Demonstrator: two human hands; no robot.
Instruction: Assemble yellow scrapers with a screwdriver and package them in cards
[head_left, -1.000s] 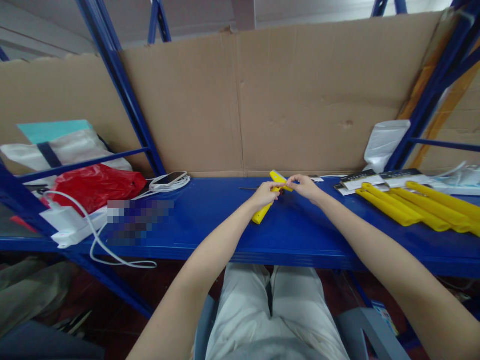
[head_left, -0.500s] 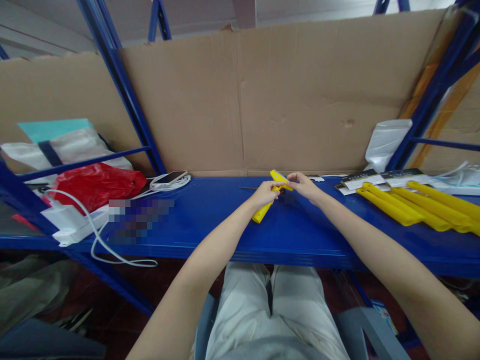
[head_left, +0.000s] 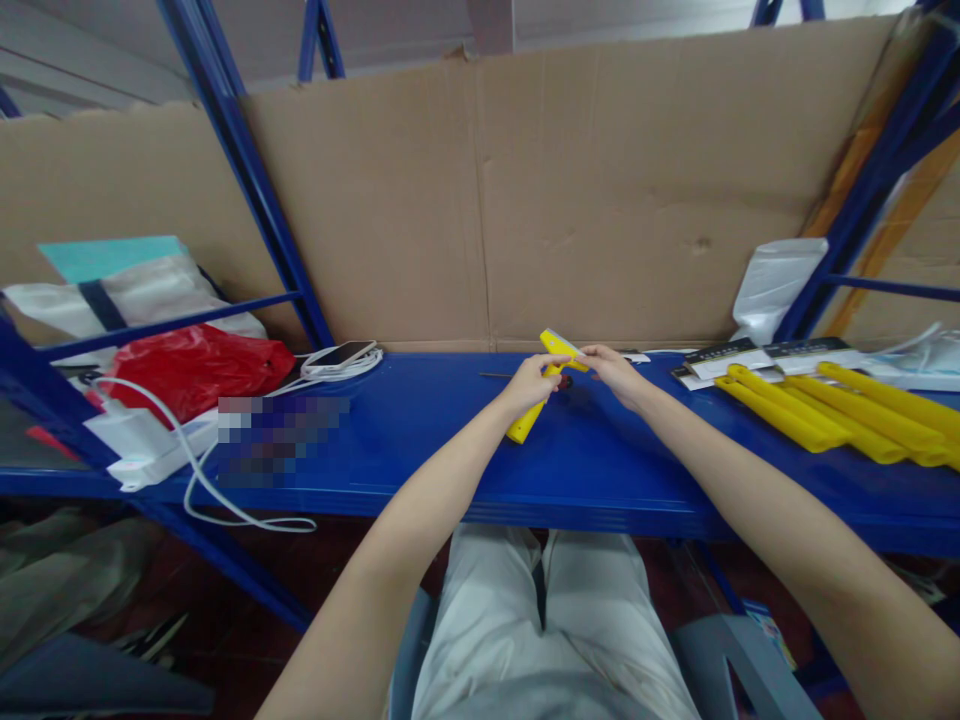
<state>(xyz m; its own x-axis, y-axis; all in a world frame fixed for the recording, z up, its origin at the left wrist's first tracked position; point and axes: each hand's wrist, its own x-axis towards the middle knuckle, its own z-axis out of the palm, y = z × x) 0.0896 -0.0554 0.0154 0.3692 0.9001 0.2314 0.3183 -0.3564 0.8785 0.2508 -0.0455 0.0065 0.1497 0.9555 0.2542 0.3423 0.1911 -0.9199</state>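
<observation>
A yellow scraper (head_left: pixel 527 424) with a T-shaped head is held up over the blue tabletop, its handle slanting down towards me. A pale strip runs along the far edge of its head. My left hand (head_left: pixel 529 386) is closed round the handle just below the head. With closed fingertips, my right hand (head_left: pixel 613 372) grips the right end of the head. Behind the scraper lies a screwdriver (head_left: pixel 565 382), its thin shaft pointing left and its dark red handle partly hidden by the hands.
Several yellow handles (head_left: pixel 862 418) lie on the right, by black-and-white packets (head_left: pixel 731 357). A white plastic bag (head_left: pixel 780 285) leans at the back right. On the left are a phone (head_left: pixel 341 356), cables, a red bag (head_left: pixel 199 365) and a power strip (head_left: pixel 161 455). Cardboard (head_left: pixel 570 200) stands behind.
The scraper's head has turned slightly and its upper edge shows more. My right fingers have lowered and closed in on the head's right end. My left hand keeps its hold.
</observation>
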